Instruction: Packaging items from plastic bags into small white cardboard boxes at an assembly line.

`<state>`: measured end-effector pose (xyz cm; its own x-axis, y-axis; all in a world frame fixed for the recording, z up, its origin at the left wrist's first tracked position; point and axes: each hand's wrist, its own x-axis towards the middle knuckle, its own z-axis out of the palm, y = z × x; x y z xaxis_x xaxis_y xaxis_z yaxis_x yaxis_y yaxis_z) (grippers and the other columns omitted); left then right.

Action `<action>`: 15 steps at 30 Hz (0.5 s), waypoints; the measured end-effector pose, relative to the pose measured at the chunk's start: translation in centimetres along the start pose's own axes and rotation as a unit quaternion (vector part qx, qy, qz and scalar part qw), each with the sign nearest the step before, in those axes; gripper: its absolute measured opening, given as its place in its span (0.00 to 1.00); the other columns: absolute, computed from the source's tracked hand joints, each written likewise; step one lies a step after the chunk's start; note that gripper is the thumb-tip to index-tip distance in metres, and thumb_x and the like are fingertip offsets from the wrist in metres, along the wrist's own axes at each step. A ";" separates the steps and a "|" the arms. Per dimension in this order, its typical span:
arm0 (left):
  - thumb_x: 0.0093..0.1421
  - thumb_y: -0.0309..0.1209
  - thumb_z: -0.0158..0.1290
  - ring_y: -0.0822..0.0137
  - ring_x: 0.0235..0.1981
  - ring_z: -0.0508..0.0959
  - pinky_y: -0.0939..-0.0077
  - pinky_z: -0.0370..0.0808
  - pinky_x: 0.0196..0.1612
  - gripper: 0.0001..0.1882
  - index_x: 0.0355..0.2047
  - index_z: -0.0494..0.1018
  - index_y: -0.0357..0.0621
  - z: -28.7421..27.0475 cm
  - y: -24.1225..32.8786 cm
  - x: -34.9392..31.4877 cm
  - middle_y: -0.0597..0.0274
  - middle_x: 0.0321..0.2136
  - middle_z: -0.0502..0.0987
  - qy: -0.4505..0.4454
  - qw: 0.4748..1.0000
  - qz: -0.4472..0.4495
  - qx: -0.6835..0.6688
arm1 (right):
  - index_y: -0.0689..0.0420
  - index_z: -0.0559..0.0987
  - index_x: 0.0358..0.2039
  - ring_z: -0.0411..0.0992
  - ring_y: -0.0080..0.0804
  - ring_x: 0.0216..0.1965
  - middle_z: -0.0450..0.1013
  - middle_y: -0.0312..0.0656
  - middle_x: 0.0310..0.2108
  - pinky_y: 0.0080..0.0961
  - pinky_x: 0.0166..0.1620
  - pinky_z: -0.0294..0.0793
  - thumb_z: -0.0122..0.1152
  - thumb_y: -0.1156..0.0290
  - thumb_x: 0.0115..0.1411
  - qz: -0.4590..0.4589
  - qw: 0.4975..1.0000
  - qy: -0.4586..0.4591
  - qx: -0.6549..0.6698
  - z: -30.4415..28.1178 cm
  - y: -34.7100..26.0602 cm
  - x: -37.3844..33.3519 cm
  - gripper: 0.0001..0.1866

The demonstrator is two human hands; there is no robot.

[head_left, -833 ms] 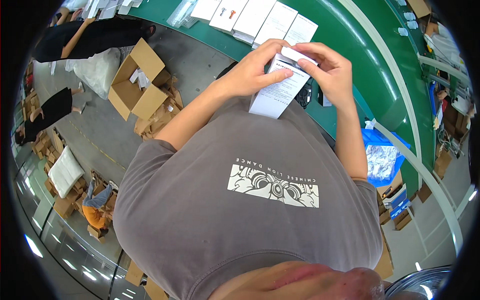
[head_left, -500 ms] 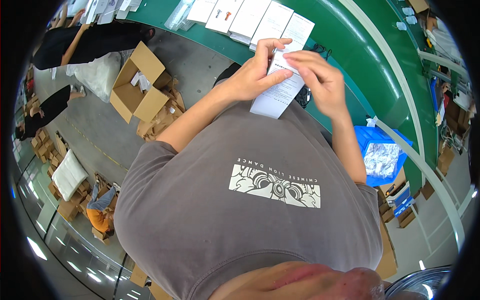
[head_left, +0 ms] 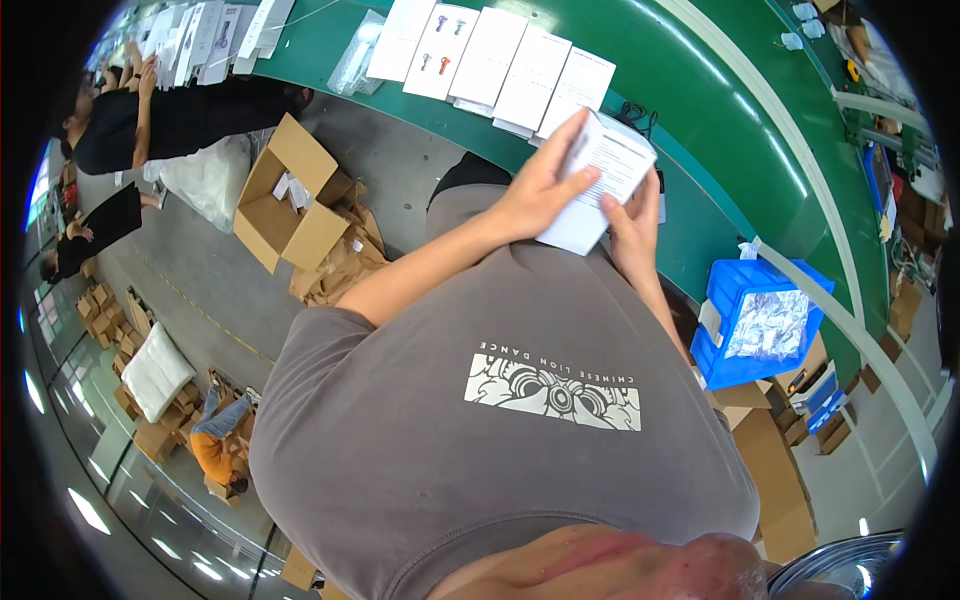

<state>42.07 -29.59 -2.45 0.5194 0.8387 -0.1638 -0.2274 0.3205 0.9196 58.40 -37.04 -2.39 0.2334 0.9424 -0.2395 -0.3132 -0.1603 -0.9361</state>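
Observation:
A slim white carton (head_left: pixel 600 190) with small dark print is held up in front of my shirt, tilted, its upper end toward the table. My left hand (head_left: pixel 548 188) wraps its left side, with the thumb lying across the printed face. My right hand (head_left: pixel 634 228) grips the lower right edge, thumb on the front and the other fingers mostly hidden behind the carton. Just beyond it, a row of white printed booklets or flat boxes (head_left: pixel 532 80) lies on the green table (head_left: pixel 690 225). One of them (head_left: pixel 440 50) bears small coloured pictures.
Black cables (head_left: pixel 636 118) lie on the table beyond the carton. At right stands a blue bin (head_left: pixel 715 325) holding silvery packets. An open cardboard box (head_left: pixel 265 215) and crumpled brown paper (head_left: pixel 340 265) are on the floor at left. Another person in black (head_left: pixel 190 120) stands by more white boxes (head_left: pixel 205 40).
My right hand has moved from the carton's upper end down to its lower right edge. The carton has turned and shifted slightly right, and the view has shifted a little.

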 end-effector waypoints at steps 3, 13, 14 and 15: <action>0.67 0.30 0.54 0.59 0.68 0.59 0.66 0.57 0.68 0.36 0.71 0.51 0.39 -0.2 -0.7 0.3 0.45 0.67 0.58 -0.126 0.974 0.037 0.186 | 0.60 0.60 0.65 0.68 0.37 0.60 0.68 0.50 0.59 0.37 0.64 0.65 0.58 0.72 0.65 0.094 0.987 0.058 0.115 -8.1 3.0 -0.2 0.30; 0.61 0.30 0.59 0.62 0.59 0.70 0.70 0.70 0.58 0.35 0.66 0.57 0.42 -4.7 6.7 -2.0 0.51 0.61 0.66 0.081 0.983 0.050 0.158 | 0.63 0.58 0.64 0.64 0.37 0.63 0.63 0.51 0.62 0.36 0.62 0.65 0.52 0.69 0.70 -0.021 0.996 -0.020 -0.081 3.4 -2.1 4.6 0.26; 0.60 0.31 0.61 0.63 0.58 0.71 0.71 0.71 0.56 0.36 0.66 0.58 0.43 -4.8 7.2 -1.7 0.52 0.61 0.67 0.078 0.973 0.106 0.189 | 0.63 0.61 0.63 0.62 0.35 0.63 0.62 0.50 0.63 0.36 0.61 0.65 0.52 0.68 0.70 -0.037 0.991 -0.072 -0.108 7.0 -2.6 5.2 0.25; 0.60 0.31 0.61 0.63 0.58 0.71 0.71 0.71 0.56 0.36 0.66 0.58 0.43 -6.6 8.4 -1.6 0.52 0.61 0.67 0.087 0.972 0.109 0.191 | 0.63 0.63 0.62 0.61 0.34 0.64 0.60 0.48 0.64 0.36 0.61 0.65 0.51 0.68 0.70 -0.054 0.982 -0.123 -0.135 9.5 -3.2 5.9 0.23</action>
<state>33.85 -25.36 3.17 0.3381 0.9409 0.0217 0.0232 -0.0314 0.9992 52.04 -28.15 1.66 0.0120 0.9952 -0.0973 -0.0348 -0.0969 -0.9947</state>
